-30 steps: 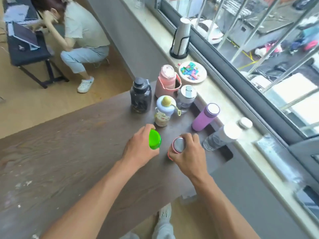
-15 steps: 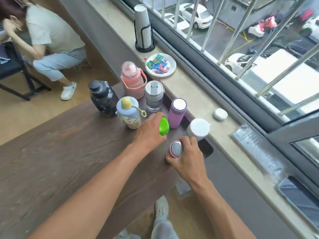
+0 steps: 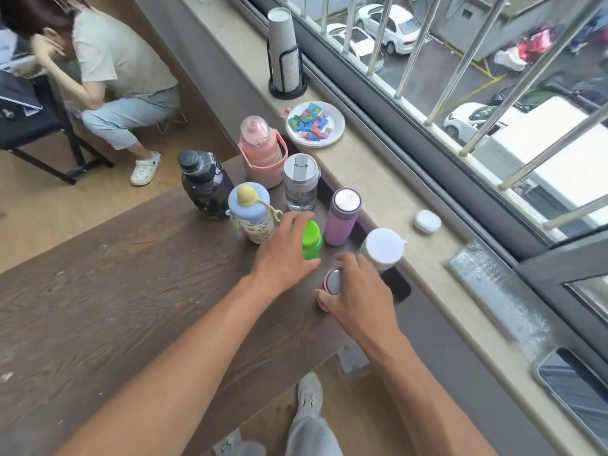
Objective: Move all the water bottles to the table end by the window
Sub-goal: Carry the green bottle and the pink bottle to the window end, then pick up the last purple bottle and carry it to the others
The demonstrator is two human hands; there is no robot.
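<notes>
From the head camera, the left hand (image 3: 283, 255) wrapped the green bottle (image 3: 311, 240), hiding most of it, at the desk's (image 3: 98, 274) window end. The right hand (image 3: 353, 292) gripped a pink, steel-capped bottle (image 3: 332, 282), body hidden, near that end's corner.

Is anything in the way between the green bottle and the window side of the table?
Yes. The purple bottle stands right beside the green bottle, toward the windowsill, and the clear grey-lidded bottle stands just behind it. The left hand holds the green bottle close to both.
</notes>
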